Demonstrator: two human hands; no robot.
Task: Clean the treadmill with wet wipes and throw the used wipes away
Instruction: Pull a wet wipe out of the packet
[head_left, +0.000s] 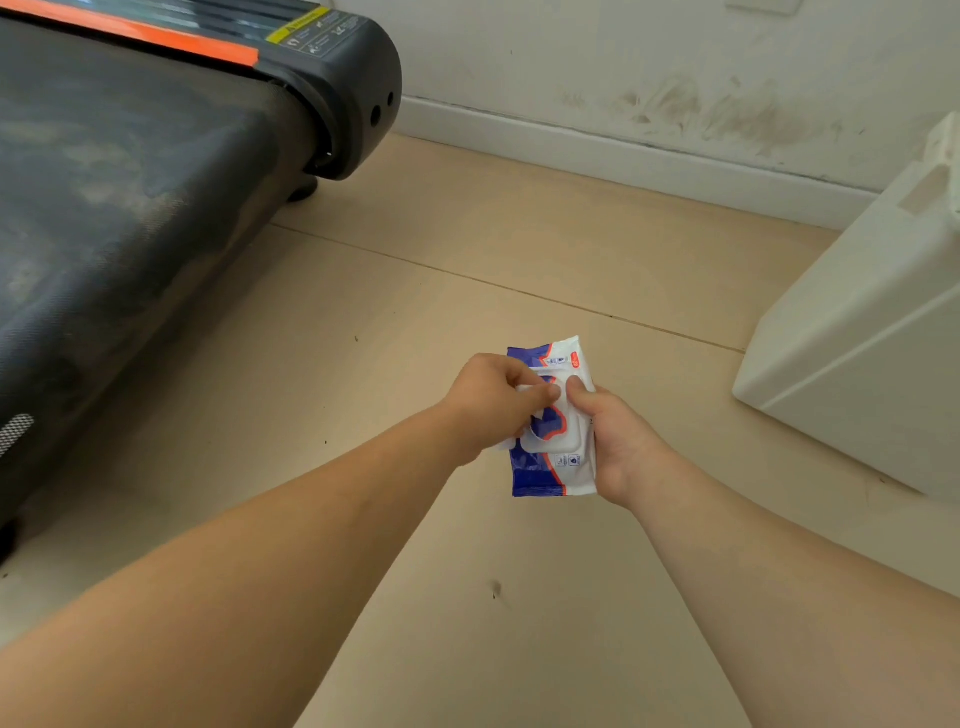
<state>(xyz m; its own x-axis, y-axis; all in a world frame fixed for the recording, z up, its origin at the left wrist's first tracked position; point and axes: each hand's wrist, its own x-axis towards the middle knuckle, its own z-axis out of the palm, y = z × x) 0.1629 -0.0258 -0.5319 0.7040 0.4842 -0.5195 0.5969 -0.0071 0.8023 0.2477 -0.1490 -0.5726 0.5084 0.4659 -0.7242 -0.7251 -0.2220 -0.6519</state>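
— Step? Wipes pack (556, 415) is gripped by right hand (618, 441); its lid is pinched by left hand (493, 400).
— Next? A wipe must be drawn; treadmill (130, 208) lies at ten o'clock.

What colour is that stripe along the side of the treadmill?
Bright orange, running along the treadmill's dark side rail; the head view, the only one, shows it at top left.

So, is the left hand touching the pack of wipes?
Touching. In the head view the left hand has its fingertips pinched on the lid at the middle of the pack of wipes, with no gap visible; the right hand grips the pack's edge.
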